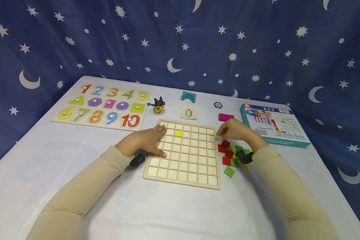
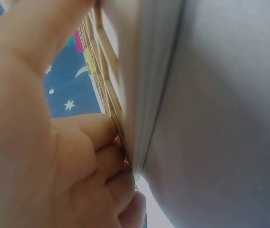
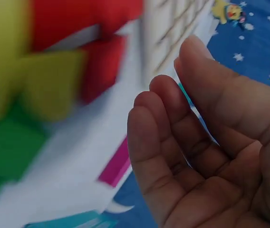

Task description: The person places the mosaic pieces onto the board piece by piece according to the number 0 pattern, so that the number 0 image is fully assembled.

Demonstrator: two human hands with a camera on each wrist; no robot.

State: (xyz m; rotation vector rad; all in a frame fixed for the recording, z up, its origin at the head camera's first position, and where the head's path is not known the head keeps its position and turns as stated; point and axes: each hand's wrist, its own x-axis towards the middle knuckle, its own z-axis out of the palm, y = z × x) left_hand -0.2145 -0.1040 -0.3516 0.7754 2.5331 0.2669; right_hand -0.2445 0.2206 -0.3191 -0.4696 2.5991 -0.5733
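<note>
A wooden grid board (image 1: 183,184) lies flat on the table with one yellow tile (image 1: 178,133) in a cell near its far left corner. My left hand (image 1: 144,140) rests on the board's left edge, thumb and fingers spread apart along it. At the far right edge of the board is my right hand (image 1: 235,130), its fingers loosely bent; in the right wrist view no tile shows between thumb and fingertips (image 3: 142,128). Close below that hand lies a loose pile of red tiles (image 1: 226,161), yellow tiles and green tiles (image 1: 229,171), partly hidden by the wrist camera.
Behind the board sit a small pattern card (image 1: 188,112), a teal arch block (image 1: 188,96), a toy figure (image 1: 158,105) and a round chip (image 1: 218,105). A number puzzle (image 1: 102,106) lies at left. A magenta block (image 1: 226,117) and a flat box (image 1: 273,125) are at right.
</note>
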